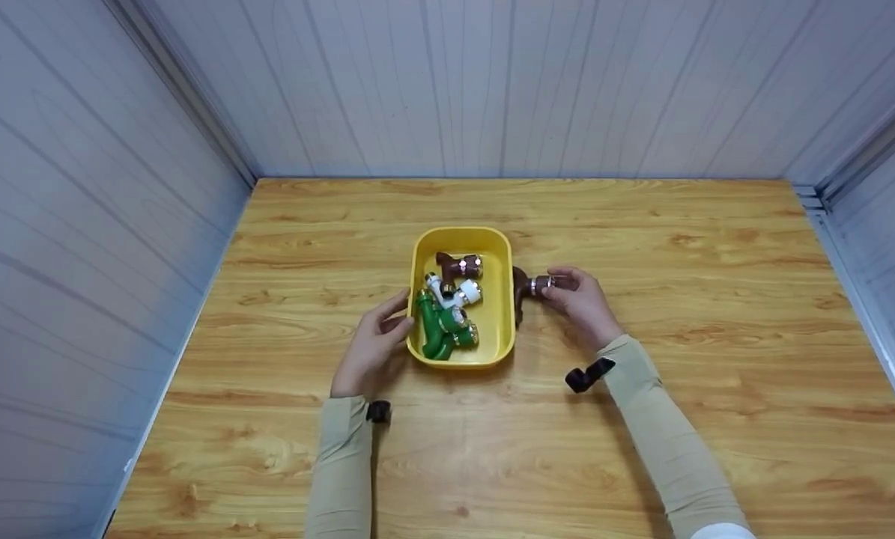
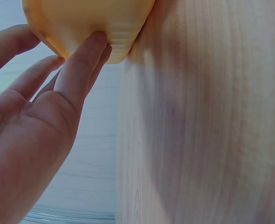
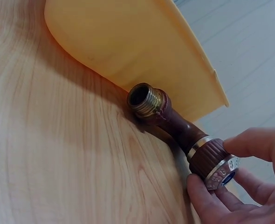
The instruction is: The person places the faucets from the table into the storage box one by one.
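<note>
A yellow plastic basin [image 1: 498, 318] stands on the wooden table with several small taps in it. My left hand [image 1: 372, 346] rests its fairly straight fingers against the basin's left wall [image 2: 81, 18]. Just outside the right wall, my right hand [image 1: 586, 305] pinches a brown tap [image 1: 520, 288] by its ribbed knob [image 3: 209, 156]. The tap's threaded brass inlet [image 3: 147, 100] points away from the hand, close to the basin wall. Inside the basin lie another brown tap [image 1: 451, 268], a white tap [image 1: 468, 292] and green taps [image 1: 432, 323], grouped toward the left.
The wooden table [image 1: 642, 224] reaches back to a white panelled wall [image 1: 492, 90]. More panels stand at the left [image 1: 80, 224] and right. Black wrist straps [image 1: 589, 374] show on both sleeves.
</note>
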Demonstrator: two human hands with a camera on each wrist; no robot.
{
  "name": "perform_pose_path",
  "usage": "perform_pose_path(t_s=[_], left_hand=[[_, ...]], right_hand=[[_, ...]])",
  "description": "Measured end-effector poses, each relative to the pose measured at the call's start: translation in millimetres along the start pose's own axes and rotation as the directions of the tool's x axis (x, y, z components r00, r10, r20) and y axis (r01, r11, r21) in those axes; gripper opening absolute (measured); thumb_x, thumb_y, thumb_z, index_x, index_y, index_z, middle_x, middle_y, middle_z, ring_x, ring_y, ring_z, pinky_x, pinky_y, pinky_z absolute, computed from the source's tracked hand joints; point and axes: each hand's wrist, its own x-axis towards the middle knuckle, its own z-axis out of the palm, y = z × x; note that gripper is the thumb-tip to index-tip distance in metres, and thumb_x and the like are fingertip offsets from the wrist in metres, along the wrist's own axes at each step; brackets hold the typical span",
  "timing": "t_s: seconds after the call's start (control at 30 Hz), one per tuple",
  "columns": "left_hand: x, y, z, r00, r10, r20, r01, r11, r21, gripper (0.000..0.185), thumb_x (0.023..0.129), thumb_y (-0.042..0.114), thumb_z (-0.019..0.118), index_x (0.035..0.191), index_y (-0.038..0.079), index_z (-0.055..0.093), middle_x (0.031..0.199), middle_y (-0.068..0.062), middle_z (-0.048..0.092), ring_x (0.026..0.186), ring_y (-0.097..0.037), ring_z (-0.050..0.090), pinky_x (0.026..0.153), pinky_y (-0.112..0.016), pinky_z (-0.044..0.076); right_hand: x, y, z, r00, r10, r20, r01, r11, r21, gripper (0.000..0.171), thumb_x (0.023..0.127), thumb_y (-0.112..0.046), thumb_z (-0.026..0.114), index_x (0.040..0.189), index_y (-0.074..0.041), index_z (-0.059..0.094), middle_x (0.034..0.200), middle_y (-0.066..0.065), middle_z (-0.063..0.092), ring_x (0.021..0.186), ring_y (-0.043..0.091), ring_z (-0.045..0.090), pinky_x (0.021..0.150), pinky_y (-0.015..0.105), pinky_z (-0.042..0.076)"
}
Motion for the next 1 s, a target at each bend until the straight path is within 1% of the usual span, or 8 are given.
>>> perform_pose_path(t_s=[0.2, 0.37, 0.5, 0.57, 0.7, 0.8, 0.87, 1.0], left_hand=[[-0.8, 0.8, -0.4, 1.000, 0.015, 0.016, -0.016, 1.000, 0.026, 0.052, 0.095, 0.003, 0.056, 0.145, 0.006, 0.040, 0.143, -0.016, 0.044, 0.122, -0.031, 0.050, 0.092, -0.037, 0.050], [-0.6, 0.0, -0.9, 0.999, 0.026, 0.018, -0.027, 0.999, 0.030, 0.052, 0.095, 0.004, 0.057, 0.145, 0.006, 0.040, 0.142, -0.015, 0.045, 0.121, -0.030, 0.051, 0.093, -0.035, 0.050], [-0.8, -0.8, -1.0, 0.999, 0.043, 0.019, -0.044, 0.998, 0.033, 0.052, 0.095, 0.004, 0.057, 0.144, 0.004, 0.041, 0.143, -0.015, 0.044, 0.121, -0.032, 0.051, 0.094, -0.035, 0.049], [-1.3, -1.0, -0.8, 0.999, 0.037, 0.012, -0.037, 0.999, 0.020, 0.052, 0.095, 0.004, 0.058, 0.144, 0.005, 0.041, 0.143, -0.014, 0.044, 0.120, -0.031, 0.052, 0.094, -0.034, 0.049], [-2.6, 2.3, -0.4, 1.000, 0.023, 0.020, -0.023, 1.000, -0.005, 0.052, 0.095, 0.004, 0.057, 0.144, 0.006, 0.041, 0.144, -0.015, 0.043, 0.122, -0.033, 0.051, 0.095, -0.035, 0.048], [-2.3, 2.7, -0.6, 0.999, 0.024, 0.023, -0.024, 1.000, 0.002, 0.052, 0.095, 0.005, 0.057, 0.145, 0.006, 0.040, 0.145, -0.015, 0.042, 0.123, -0.033, 0.050, 0.096, -0.035, 0.047], [-0.9, -0.2, -0.9, 0.999, 0.029, 0.019, -0.029, 1.000, 0.003, 0.052, 0.095, 0.005, 0.058, 0.144, 0.007, 0.041, 0.145, -0.013, 0.042, 0.123, -0.032, 0.050, 0.097, -0.035, 0.047], [-1.7, 0.3, -0.6, 0.999, 0.027, 0.019, -0.027, 1.000, 0.003, 0.052, 0.095, 0.004, 0.057, 0.145, 0.007, 0.040, 0.145, -0.013, 0.042, 0.123, -0.030, 0.050, 0.096, -0.034, 0.047]], right_hand=[[0.1, 2.2, -0.3, 1.000, -0.016, -0.001, 0.016, 1.000, 0.001, 0.047, 0.087, 0.009, 0.059, 0.132, 0.008, 0.047, 0.123, 0.023, 0.054, 0.104, 0.021, 0.056, 0.086, 0.024, 0.051], [1.0, 3.3, -0.7, 1.000, -0.010, 0.004, 0.010, 0.998, 0.060, 0.046, 0.088, 0.008, 0.059, 0.133, 0.009, 0.046, 0.125, 0.023, 0.053, 0.106, 0.022, 0.057, 0.092, 0.031, 0.050], [0.4, 4.7, -1.5, 1.000, -0.014, 0.004, 0.014, 0.998, 0.053, 0.050, 0.086, 0.010, 0.060, 0.134, 0.008, 0.046, 0.124, 0.023, 0.053, 0.105, 0.023, 0.057, 0.093, 0.035, 0.050], [0.2, 5.6, -1.9, 1.000, -0.016, 0.004, 0.016, 0.998, 0.053, 0.051, 0.086, 0.011, 0.060, 0.134, 0.008, 0.045, 0.125, 0.022, 0.053, 0.104, 0.022, 0.057, 0.094, 0.035, 0.049], [0.1, 6.2, -1.7, 1.000, -0.014, 0.020, 0.012, 0.992, 0.124, 0.048, 0.088, 0.011, 0.057, 0.134, 0.012, 0.042, 0.126, 0.024, 0.051, 0.101, 0.019, 0.060, 0.096, 0.037, 0.048], [0.0, 5.8, -1.0, 1.000, -0.008, 0.026, 0.003, 0.982, 0.189, 0.046, 0.090, 0.010, 0.056, 0.133, 0.014, 0.041, 0.123, 0.023, 0.052, 0.098, 0.019, 0.062, 0.097, 0.039, 0.047], [-0.1, 5.5, -0.9, 1.000, -0.003, 0.024, -0.002, 0.978, 0.210, 0.045, 0.090, 0.010, 0.056, 0.133, 0.014, 0.041, 0.121, 0.020, 0.053, 0.098, 0.019, 0.062, 0.097, 0.040, 0.047], [-0.3, 5.6, -1.7, 1.000, 0.005, 0.025, -0.011, 0.975, 0.223, 0.046, 0.090, 0.009, 0.056, 0.133, 0.014, 0.040, 0.117, 0.017, 0.055, 0.098, 0.019, 0.062, 0.098, 0.041, 0.046]])
